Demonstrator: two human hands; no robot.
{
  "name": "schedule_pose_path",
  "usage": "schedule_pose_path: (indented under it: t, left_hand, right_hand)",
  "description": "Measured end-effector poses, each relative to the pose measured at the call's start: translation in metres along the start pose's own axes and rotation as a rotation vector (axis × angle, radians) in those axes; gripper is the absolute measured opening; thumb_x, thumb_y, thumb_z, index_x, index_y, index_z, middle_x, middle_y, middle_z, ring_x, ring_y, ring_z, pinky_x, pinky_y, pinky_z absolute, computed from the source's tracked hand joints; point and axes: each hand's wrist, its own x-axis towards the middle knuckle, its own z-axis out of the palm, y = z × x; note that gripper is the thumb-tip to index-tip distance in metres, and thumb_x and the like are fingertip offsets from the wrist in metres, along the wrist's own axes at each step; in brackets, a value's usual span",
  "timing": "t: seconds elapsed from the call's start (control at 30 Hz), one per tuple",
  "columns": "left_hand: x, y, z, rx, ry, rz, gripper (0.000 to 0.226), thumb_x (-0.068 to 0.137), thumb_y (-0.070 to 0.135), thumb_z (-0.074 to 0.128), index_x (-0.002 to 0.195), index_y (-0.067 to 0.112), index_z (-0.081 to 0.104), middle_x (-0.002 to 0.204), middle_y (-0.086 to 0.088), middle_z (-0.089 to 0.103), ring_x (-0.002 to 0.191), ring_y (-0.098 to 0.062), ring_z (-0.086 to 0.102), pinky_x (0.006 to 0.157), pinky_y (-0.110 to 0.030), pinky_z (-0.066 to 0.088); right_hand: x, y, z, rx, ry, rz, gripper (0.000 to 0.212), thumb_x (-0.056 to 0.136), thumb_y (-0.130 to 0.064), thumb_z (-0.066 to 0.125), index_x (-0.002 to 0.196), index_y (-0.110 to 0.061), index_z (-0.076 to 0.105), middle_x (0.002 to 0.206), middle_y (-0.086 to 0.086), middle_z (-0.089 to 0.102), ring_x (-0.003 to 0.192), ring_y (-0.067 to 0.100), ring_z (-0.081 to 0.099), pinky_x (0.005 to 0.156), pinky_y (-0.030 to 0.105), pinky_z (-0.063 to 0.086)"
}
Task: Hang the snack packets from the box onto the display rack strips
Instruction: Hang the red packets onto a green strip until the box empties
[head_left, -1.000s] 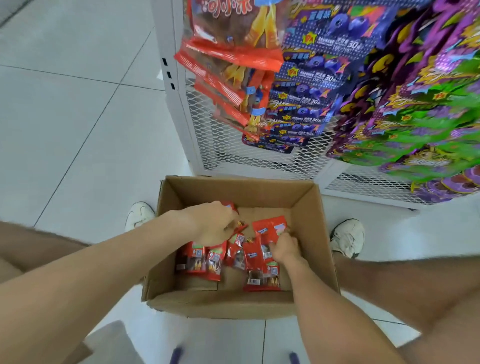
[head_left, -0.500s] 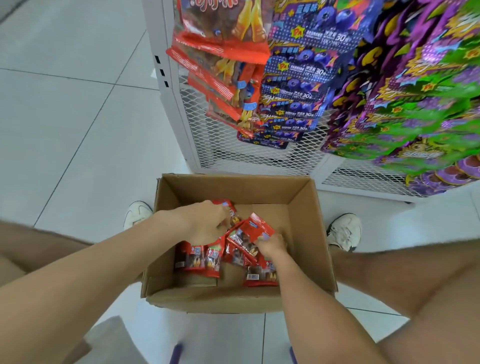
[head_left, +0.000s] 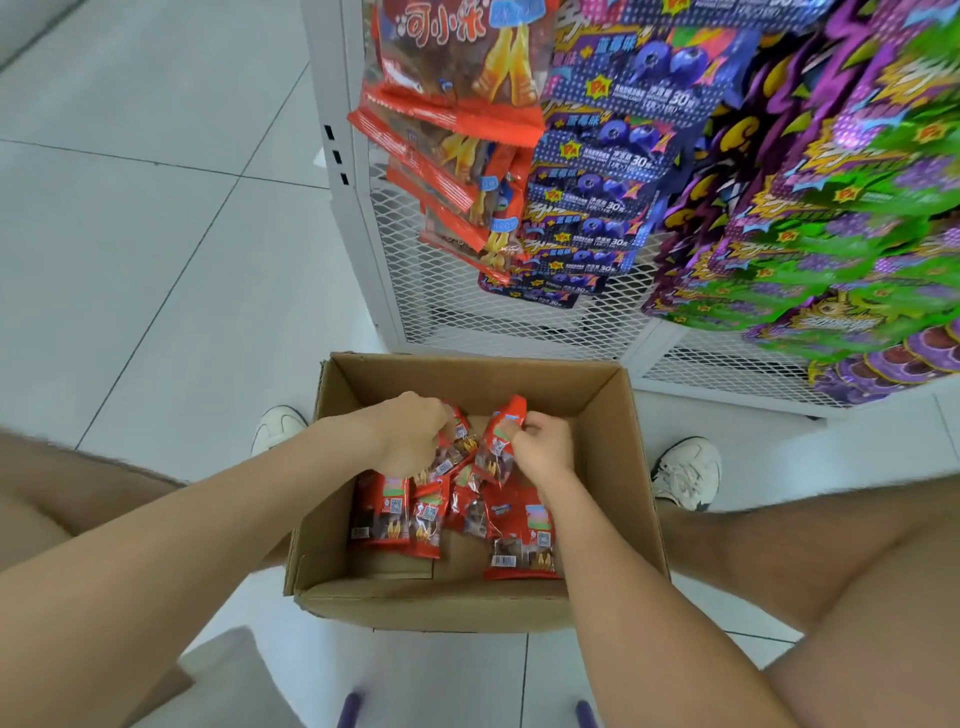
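An open cardboard box (head_left: 613, 410) stands on the floor between my feet, with several red snack packets (head_left: 395, 512) lying in it. Inside the box, my left hand (head_left: 410, 439) grips red packets (head_left: 460, 434) with curled fingers. My right hand (head_left: 543, 447) pinches another red packet (head_left: 501, 441) and holds it tilted upright above the pile. Behind the box stands the white mesh display rack (head_left: 431, 291); red packets (head_left: 457, 130), blue packets (head_left: 608, 197) and purple-green packets (head_left: 831, 234) hang on its strips.
Grey floor tiles (head_left: 156, 234) spread to the left of the rack. My white shoes (head_left: 278, 423) (head_left: 685, 467) flank the box, and my bare knees fill the lower corners. Two purple stubs (head_left: 350, 709) show at the bottom edge.
My right hand has lifted a red packet up off the pile and toward my left hand. The view has tilted slightly, showing more of the rack.
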Motion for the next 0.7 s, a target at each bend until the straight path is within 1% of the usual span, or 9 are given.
schedule_pose_path:
  t: [0.1, 0.17, 0.23, 0.3, 0.43, 0.53, 0.57, 0.63, 0.7]
  left_hand:
    - [-0.013, 0.015, -0.010, -0.201, 0.148, 0.007, 0.040, 0.113, 0.022, 0.040, 0.151, 0.013, 0.049, 0.141, -0.010, 0.063, 0.111, -0.023, 0.064, 0.089, -0.029, 0.050]
    - [-0.022, 0.028, -0.018, -0.442, 0.264, 0.020, 0.036, 0.112, 0.040, 0.043, 0.130, 0.015, 0.063, 0.128, -0.010, 0.070, 0.104, -0.020, 0.067, 0.089, -0.032, 0.051]
    - [-0.038, 0.046, -0.029, -0.769, 0.328, 0.022, 0.033, 0.107, 0.052, 0.052, 0.103, 0.023, 0.067, 0.100, -0.005, 0.074, 0.080, -0.015, 0.067, 0.078, -0.031, 0.055]
    - [-0.049, 0.052, -0.039, -0.955, 0.391, 0.016, 0.037, 0.100, 0.059, 0.061, 0.101, 0.022, 0.069, 0.090, -0.004, 0.075, 0.076, -0.019, 0.071, 0.075, -0.036, 0.064]
    - [-0.066, 0.039, -0.060, -0.895, 0.508, 0.066, 0.038, 0.111, 0.036, 0.049, 0.085, 0.011, 0.060, 0.075, -0.007, 0.062, 0.063, -0.017, 0.061, 0.058, -0.034, 0.061]
    - [-0.088, 0.033, -0.080, -0.549, 0.557, 0.159, 0.046, 0.112, 0.034, 0.048, 0.077, 0.005, 0.060, 0.063, -0.006, 0.060, 0.059, -0.014, 0.050, 0.052, -0.023, 0.043]
    - [-0.098, 0.035, -0.088, -0.449, 0.542, 0.205, 0.045, 0.112, 0.033, 0.050, 0.074, 0.011, 0.062, 0.059, 0.002, 0.058, 0.056, -0.010, 0.047, 0.051, -0.019, 0.037]
    - [-0.119, 0.044, -0.103, -0.334, 0.521, 0.322, 0.046, 0.110, 0.031, 0.054, 0.065, 0.028, 0.061, 0.054, 0.015, 0.049, 0.052, -0.004, 0.041, 0.052, -0.017, 0.034]
    - [-0.134, 0.051, -0.118, -0.325, 0.543, 0.450, 0.040, 0.109, 0.029, 0.057, 0.070, 0.030, 0.067, 0.062, 0.013, 0.056, 0.060, -0.002, 0.046, 0.058, -0.018, 0.038]
  right_hand:
    - [-0.023, -0.048, -0.011, -0.077, 0.001, -0.289, 0.024, 0.090, -0.039, 0.075, 0.078, -0.018, 0.079, 0.063, -0.004, 0.071, 0.062, 0.019, 0.065, 0.066, 0.033, 0.050]
    - [-0.045, -0.082, -0.021, -0.100, -0.010, -0.496, 0.029, 0.091, -0.036, 0.073, 0.071, -0.016, 0.075, 0.055, -0.008, 0.064, 0.052, 0.012, 0.053, 0.059, 0.029, 0.042]
    - [-0.069, -0.113, -0.030, -0.131, -0.047, -0.635, 0.031, 0.089, -0.024, 0.075, 0.060, -0.017, 0.066, 0.049, -0.013, 0.057, 0.048, 0.006, 0.048, 0.052, 0.025, 0.037]
    - [-0.096, -0.138, -0.041, -0.190, -0.089, -0.706, 0.022, 0.084, -0.023, 0.077, 0.064, -0.020, 0.068, 0.054, -0.014, 0.063, 0.055, 0.004, 0.059, 0.055, 0.028, 0.048]
    - [-0.129, -0.174, -0.071, -0.190, -0.196, -0.765, 0.008, 0.084, -0.030, 0.078, 0.085, -0.022, 0.080, 0.076, -0.009, 0.077, 0.071, 0.005, 0.071, 0.069, 0.025, 0.058]
    - [-0.130, -0.194, -0.097, -0.153, 0.071, -0.745, 0.025, 0.082, -0.026, 0.073, 0.106, -0.026, 0.076, 0.084, -0.014, 0.073, 0.075, 0.002, 0.069, 0.078, 0.030, 0.061]
    - [-0.131, -0.200, -0.105, -0.157, 0.087, -0.732, 0.034, 0.082, -0.028, 0.075, 0.116, -0.029, 0.069, 0.090, -0.014, 0.069, 0.079, 0.005, 0.067, 0.079, 0.031, 0.060]
    - [-0.136, -0.214, -0.116, -0.187, -0.089, -0.712, 0.039, 0.086, -0.035, 0.078, 0.123, -0.031, 0.066, 0.105, -0.009, 0.064, 0.090, 0.007, 0.065, 0.082, 0.030, 0.057]
    - [-0.144, -0.229, -0.128, -0.192, -0.255, -0.749, 0.011, 0.093, -0.035, 0.076, 0.102, -0.028, 0.076, 0.097, -0.006, 0.074, 0.085, 0.006, 0.068, 0.079, 0.031, 0.054]
